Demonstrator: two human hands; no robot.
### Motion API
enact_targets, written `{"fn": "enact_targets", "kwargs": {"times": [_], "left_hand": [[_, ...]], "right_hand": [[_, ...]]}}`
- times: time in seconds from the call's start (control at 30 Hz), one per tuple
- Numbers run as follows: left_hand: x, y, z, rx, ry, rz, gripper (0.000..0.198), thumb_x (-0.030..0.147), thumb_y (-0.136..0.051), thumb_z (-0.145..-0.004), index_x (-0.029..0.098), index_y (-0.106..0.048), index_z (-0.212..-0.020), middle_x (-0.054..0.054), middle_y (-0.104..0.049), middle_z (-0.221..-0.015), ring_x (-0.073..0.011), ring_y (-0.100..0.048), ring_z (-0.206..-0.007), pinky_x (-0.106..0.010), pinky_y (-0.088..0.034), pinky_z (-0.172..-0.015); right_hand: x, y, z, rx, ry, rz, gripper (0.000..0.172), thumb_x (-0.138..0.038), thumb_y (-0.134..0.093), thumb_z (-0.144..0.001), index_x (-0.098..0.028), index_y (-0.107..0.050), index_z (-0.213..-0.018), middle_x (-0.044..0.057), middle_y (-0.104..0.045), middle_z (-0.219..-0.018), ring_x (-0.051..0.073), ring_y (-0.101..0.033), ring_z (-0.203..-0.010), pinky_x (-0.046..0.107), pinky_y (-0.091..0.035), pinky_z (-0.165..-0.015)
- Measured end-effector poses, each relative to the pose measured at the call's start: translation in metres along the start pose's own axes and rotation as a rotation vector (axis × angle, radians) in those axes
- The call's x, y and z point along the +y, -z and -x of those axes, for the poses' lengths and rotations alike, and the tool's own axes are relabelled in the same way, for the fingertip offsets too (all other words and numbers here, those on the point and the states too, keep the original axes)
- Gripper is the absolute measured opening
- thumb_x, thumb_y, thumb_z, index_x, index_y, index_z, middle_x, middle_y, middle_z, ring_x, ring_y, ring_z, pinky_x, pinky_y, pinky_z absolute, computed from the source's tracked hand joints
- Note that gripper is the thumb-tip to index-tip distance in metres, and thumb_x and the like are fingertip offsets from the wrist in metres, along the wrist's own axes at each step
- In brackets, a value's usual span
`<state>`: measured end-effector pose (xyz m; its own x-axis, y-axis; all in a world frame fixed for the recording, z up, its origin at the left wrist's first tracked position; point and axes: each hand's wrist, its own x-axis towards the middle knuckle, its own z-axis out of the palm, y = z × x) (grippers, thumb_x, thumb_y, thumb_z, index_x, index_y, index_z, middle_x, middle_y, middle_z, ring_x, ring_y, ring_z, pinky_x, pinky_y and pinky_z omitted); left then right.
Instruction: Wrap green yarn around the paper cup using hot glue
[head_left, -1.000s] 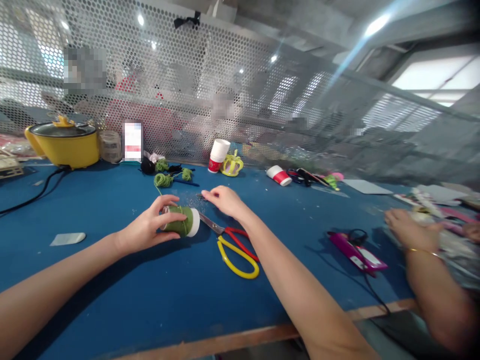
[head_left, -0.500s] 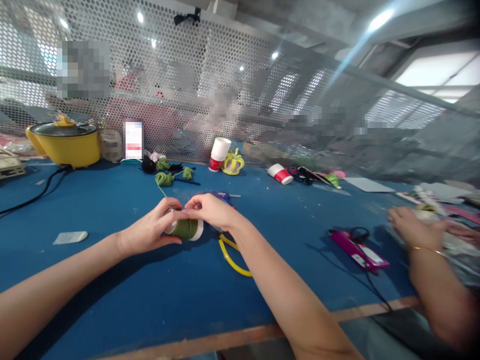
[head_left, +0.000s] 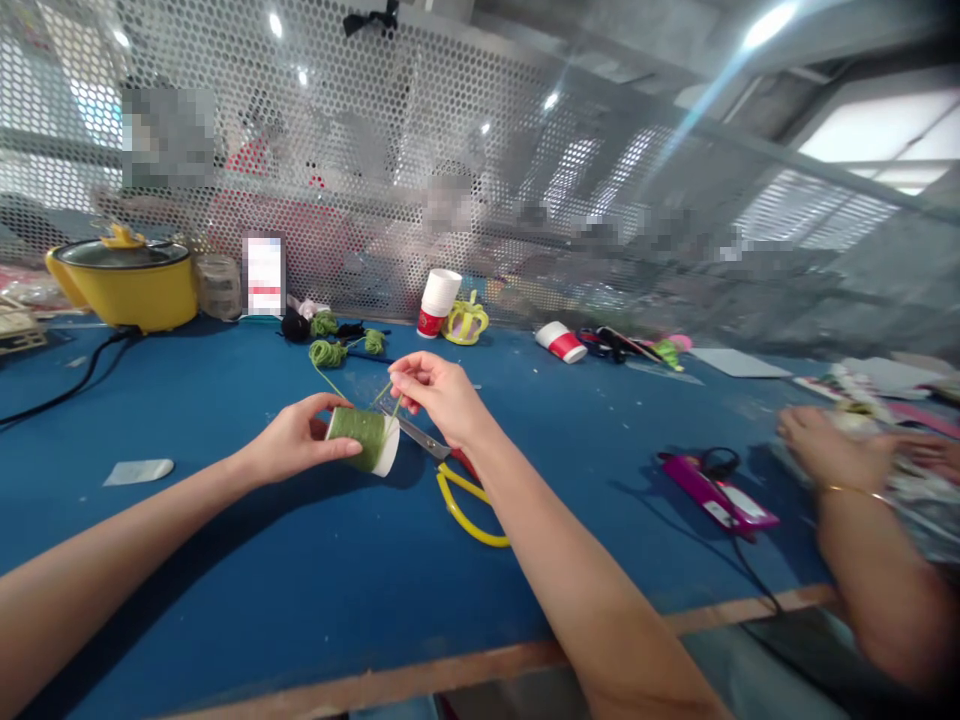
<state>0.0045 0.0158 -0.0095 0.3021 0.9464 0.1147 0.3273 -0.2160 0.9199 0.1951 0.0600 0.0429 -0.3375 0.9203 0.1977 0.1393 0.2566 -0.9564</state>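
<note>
Centrally, the left hand (head_left: 300, 437) curls around a yarn-wrapped cup (head_left: 367, 437) over the table (head_left: 285, 610), while the right hand (head_left: 435, 393) pinches a green strand (head_left: 397, 408); scissors (head_left: 441, 453) lie just beside, partly hidden by the right forearm (head_left: 555, 560), with yarn balls (head_left: 328, 353) behind.

Left of the frame's centre is the person's bare left hand (head_left: 298, 437), with slender fingers and a narrow, uncovered left wrist (head_left: 246, 468). The smooth, bare left forearm (head_left: 142, 535) widens evenly towards the lower left corner. Near the centre is the bare right hand (head_left: 445, 396), likewise slim-fingered, its right wrist (head_left: 481, 434) also uncovered. The bare right forearm (head_left: 562, 560) broadens towards the bottom edge, where a faint skin fold shows. Fingernail details are too small to tell.
</note>
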Motion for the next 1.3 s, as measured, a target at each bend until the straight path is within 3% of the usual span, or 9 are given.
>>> {"fn": "enact_targets", "kwargs": {"times": [0.13, 0.27, 0.67, 1.0, 1.3], "left_hand": [[0.002, 0.000, 0.001, -0.045, 0.081, 0.061, 0.051, 0.048, -0.064, -0.066, 0.015, -0.047, -0.100, -0.002, -0.063, -0.069, -0.0187, -0.062, -0.060, -0.031, -0.050, -0.056], [0.004, -0.002, 0.003, -0.064, 0.068, 0.119, 0.048, 0.043, -0.067, -0.064, 0.016, -0.047, -0.098, -0.001, -0.063, -0.072, -0.0184, -0.063, -0.065, -0.030, -0.050, -0.059], [0.010, -0.003, 0.006, -0.050, -0.172, 0.005, 0.045, 0.035, -0.069, -0.063, 0.016, -0.045, -0.096, -0.001, -0.057, -0.080, -0.0165, -0.060, -0.070, -0.030, -0.051, -0.063], [0.007, -0.001, 0.006, -0.001, -0.346, -0.071, 0.045, 0.034, -0.070, -0.065, 0.016, -0.047, -0.099, -0.005, -0.051, -0.092, -0.0165, -0.057, -0.077, -0.031, -0.051, -0.070], [0.007, -0.001, 0.006, 0.010, -0.403, -0.063, 0.046, 0.033, -0.071, -0.064, 0.017, -0.048, -0.101, -0.006, -0.050, -0.095, -0.0179, -0.056, -0.082, -0.032, -0.051, -0.073]], "right_hand": [[0.003, 0.001, -0.002, 0.066, 0.043, -0.019, 0.016, -0.028, -0.062, -0.068, -0.015, -0.057, -0.075, -0.002, -0.057, -0.059, 0.007, -0.047, -0.049, 0.022, -0.040, -0.050], [0.006, -0.001, -0.004, 0.089, 0.081, 0.010, 0.014, -0.027, -0.061, -0.069, -0.015, -0.057, -0.076, -0.002, -0.057, -0.059, 0.007, -0.049, -0.050, 0.023, -0.042, -0.052], [0.015, -0.006, -0.006, 0.057, 0.085, 0.029, 0.006, -0.021, -0.058, -0.070, -0.016, -0.056, -0.073, -0.001, -0.057, -0.060, 0.010, -0.055, -0.056, 0.023, -0.045, -0.054], [0.018, -0.009, -0.004, 0.003, 0.025, 0.082, 0.004, -0.019, -0.058, -0.070, -0.015, -0.057, -0.071, -0.001, -0.058, -0.060, 0.009, -0.054, -0.053, 0.023, -0.044, -0.053], [0.016, -0.009, -0.002, -0.052, 0.015, 0.157, 0.004, -0.017, -0.058, -0.070, -0.014, -0.057, -0.071, 0.000, -0.058, -0.061, 0.009, -0.054, -0.057, 0.024, -0.043, -0.058]]}}
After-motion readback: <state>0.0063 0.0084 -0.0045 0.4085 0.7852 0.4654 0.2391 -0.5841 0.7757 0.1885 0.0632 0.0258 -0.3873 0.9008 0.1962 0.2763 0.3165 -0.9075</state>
